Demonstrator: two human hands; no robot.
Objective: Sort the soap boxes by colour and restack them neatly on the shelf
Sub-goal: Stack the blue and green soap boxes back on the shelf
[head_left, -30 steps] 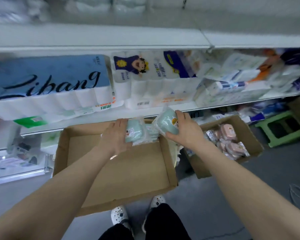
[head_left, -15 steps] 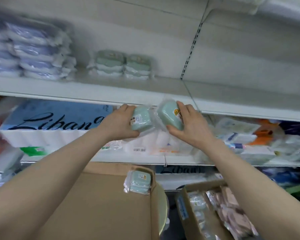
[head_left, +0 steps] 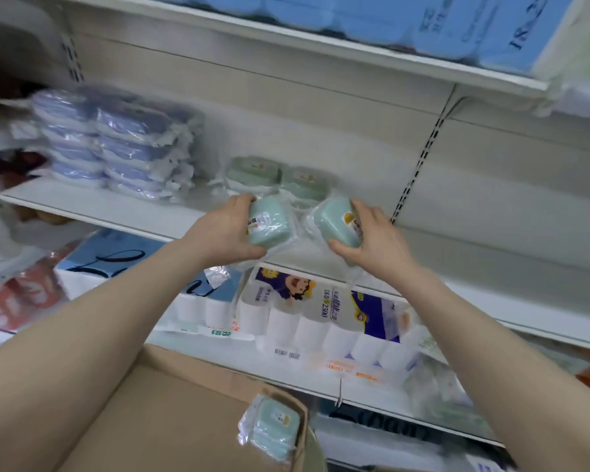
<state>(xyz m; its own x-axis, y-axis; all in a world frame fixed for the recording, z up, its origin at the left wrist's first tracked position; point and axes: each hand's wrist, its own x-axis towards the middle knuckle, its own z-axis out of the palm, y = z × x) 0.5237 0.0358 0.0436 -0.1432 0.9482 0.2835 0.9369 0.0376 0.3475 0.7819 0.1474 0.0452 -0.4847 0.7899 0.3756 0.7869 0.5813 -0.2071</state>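
Up go both hands since half a second ago, off the level of the toilet-roll packs and over the front edge of the shelf (head_left: 116, 207), and the shelved stacks are now just past the fingertips. Left hand (head_left: 223, 233) grips the left green soap box (head_left: 271, 221), thumb beneath it and fingers curled over its far edge. Right hand (head_left: 375, 241) grips the right green soap box (head_left: 336, 219) the same way, thumb under, fingers hooked over the top. Both boxes are in clear wrap, held tilted between the hands and just beside each other; whether the wrappers touch, I cannot tell.

Just beyond the fingertips, two short green stacks (head_left: 252, 170) sit side by side at the back of the shelf. Well out past the left hand, the blue-violet stacks (head_left: 123, 144) stand taller on the same shelf. Under both wrists, one level down, lie the toilet-roll packs (head_left: 321, 311). Below the left forearm is the cardboard carton (head_left: 157, 420), and in its corner, down between the two forearms, lies one more wrapped green box (head_left: 271, 429)
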